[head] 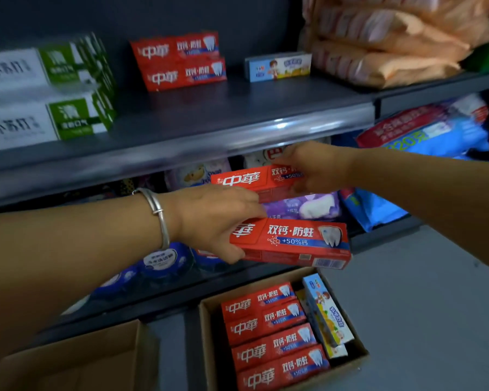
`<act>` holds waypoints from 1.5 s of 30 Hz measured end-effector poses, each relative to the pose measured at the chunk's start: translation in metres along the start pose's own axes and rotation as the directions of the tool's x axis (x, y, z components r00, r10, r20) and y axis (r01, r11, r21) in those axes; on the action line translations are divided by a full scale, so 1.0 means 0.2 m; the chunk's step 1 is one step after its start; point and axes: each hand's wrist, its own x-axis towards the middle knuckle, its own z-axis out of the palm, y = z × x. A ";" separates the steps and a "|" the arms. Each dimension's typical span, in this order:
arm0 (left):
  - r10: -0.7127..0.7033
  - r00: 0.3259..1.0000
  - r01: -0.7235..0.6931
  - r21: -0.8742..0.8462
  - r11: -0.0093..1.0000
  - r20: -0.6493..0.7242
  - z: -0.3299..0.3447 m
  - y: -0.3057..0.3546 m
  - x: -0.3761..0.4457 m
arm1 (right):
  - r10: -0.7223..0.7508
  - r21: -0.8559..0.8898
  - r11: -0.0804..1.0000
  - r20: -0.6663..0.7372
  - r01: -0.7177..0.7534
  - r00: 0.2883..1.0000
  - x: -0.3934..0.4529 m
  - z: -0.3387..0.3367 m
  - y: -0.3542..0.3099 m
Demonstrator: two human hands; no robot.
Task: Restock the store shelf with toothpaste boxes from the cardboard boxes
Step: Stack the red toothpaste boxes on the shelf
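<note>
Both hands loaded, left hand (212,218) gripping one red toothpaste box (294,244), right hand (314,167) another (254,180); shelf (237,108) up at twelve o'clock; thumb-end grip, likely tipping toward carton (209,334) at six.

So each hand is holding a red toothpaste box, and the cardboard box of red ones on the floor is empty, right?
Not quite. The head view shows the left hand and right hand each holding a red toothpaste box, but the open brown cardboard box on the floor is not empty.
</note>
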 end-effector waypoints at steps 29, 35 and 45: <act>-0.230 0.932 0.268 0.105 0.958 -0.280 -0.58 -0.62 -0.21 | 0.021 -0.001 1.000 -0.317 -0.023 0.948 0.60 -0.81 -0.05; -0.281 0.917 0.320 0.103 0.942 -0.282 -0.51 -0.87 -0.12 | 0.041 0.011 0.999 -0.378 -0.039 0.925 0.88 -0.76 0.04; -0.324 0.890 0.360 0.058 0.931 -0.322 -0.44 -1.14 0.01 | -0.014 -0.080 0.996 -0.482 -0.028 0.876 1.24 -0.69 0.11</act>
